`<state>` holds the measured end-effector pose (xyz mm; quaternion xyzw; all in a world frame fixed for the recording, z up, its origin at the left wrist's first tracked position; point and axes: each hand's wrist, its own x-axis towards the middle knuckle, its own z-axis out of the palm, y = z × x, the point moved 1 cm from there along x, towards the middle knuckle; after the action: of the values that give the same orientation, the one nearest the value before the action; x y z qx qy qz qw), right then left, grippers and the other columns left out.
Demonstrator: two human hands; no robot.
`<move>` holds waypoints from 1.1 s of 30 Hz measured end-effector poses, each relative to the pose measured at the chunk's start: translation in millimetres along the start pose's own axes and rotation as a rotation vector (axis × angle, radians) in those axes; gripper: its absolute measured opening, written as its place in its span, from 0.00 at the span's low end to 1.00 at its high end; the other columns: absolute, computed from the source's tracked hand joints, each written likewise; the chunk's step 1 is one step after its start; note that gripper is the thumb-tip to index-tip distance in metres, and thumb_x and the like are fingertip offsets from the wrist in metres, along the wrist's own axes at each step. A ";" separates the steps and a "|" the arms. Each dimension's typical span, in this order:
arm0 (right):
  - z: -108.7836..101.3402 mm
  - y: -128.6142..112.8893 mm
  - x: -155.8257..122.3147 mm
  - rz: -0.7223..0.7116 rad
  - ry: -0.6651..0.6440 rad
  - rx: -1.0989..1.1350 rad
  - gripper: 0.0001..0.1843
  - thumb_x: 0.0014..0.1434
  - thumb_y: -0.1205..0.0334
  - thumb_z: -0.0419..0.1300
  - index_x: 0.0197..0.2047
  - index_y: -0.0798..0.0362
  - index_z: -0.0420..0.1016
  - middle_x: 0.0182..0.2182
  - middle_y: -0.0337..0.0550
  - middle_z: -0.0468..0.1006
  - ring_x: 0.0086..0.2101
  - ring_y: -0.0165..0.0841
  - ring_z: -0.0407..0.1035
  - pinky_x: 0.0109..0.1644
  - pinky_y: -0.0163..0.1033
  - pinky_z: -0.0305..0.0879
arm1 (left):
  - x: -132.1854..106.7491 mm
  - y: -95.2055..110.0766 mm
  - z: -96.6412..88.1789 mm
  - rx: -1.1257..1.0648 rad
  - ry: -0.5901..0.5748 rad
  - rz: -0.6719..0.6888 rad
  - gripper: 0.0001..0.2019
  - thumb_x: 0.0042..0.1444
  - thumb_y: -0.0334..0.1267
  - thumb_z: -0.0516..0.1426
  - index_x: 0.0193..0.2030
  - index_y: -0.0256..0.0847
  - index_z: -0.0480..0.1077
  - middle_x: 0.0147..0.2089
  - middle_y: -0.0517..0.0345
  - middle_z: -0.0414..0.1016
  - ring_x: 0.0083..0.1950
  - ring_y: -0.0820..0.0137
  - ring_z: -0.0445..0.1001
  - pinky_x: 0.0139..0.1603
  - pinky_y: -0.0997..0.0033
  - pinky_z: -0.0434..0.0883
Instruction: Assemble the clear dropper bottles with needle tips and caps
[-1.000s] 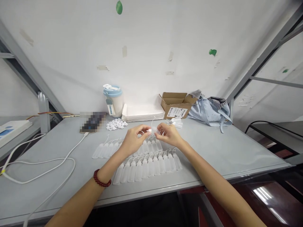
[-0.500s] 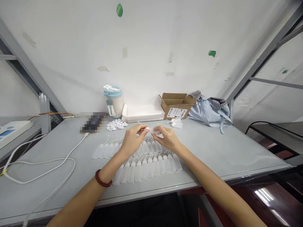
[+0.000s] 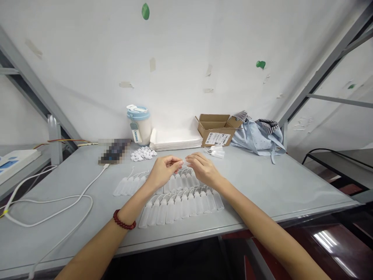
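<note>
My left hand (image 3: 164,172) and my right hand (image 3: 201,168) meet above the middle of the grey table (image 3: 276,182), fingers pinched together on one small clear plastic bottle (image 3: 183,161) between them. Below the hands lie two rows of the same small clear bottles (image 3: 180,202) with white caps, laid side by side. A pile of white caps (image 3: 142,153) sits further back to the left. A few more loose bottles (image 3: 216,151) lie in front of the cardboard box. A red bead bracelet is on my left wrist.
Along the wall stand a blue-lidded cup (image 3: 139,123), a stack of white sheets (image 3: 176,139), an open cardboard box (image 3: 217,129) and a light blue bag (image 3: 258,136). A phone (image 3: 113,151) with a white cable (image 3: 58,200) lies at left. Metal shelf struts flank both sides.
Both hands have moved slightly away from me and lowered, still joined on the small bottle; the right hand's fingers now cover more of it.
</note>
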<state>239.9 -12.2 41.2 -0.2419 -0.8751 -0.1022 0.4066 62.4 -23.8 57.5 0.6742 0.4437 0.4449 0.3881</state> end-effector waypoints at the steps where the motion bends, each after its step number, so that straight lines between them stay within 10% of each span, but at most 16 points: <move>1: 0.5 0.2 -0.6 0.015 0.008 0.019 0.10 0.64 0.72 0.49 0.44 0.52 0.67 0.37 0.50 0.77 0.40 0.38 0.70 0.40 0.43 0.71 | -0.2 -0.6 0.0 0.006 0.008 0.007 0.13 0.50 0.46 0.59 0.32 0.37 0.76 0.26 0.56 0.76 0.25 0.70 0.73 0.28 0.70 0.71; 16: 5.9 -0.5 -2.7 0.638 0.001 0.576 0.10 0.53 0.58 0.64 0.36 0.52 0.70 0.35 0.43 0.76 0.38 0.35 0.71 0.37 0.39 0.69 | -4.8 -3.7 2.7 0.061 0.114 0.311 0.06 0.53 0.34 0.59 0.34 0.42 0.79 0.38 0.54 0.76 0.38 0.68 0.75 0.38 0.70 0.73; 33: 3.9 -6.2 -2.0 0.423 0.140 0.356 0.07 0.57 0.60 0.61 0.38 0.51 0.69 0.34 0.45 0.75 0.33 0.34 0.71 0.31 0.36 0.68 | -1.8 3.1 3.9 -0.334 0.106 -0.103 0.13 0.43 0.40 0.66 0.33 0.36 0.72 0.35 0.57 0.76 0.40 0.69 0.75 0.45 0.68 0.72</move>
<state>235.3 -16.8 37.2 -0.3363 -0.7791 0.1238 0.5143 66.5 -27.0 58.6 0.5526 0.4173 0.5267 0.4930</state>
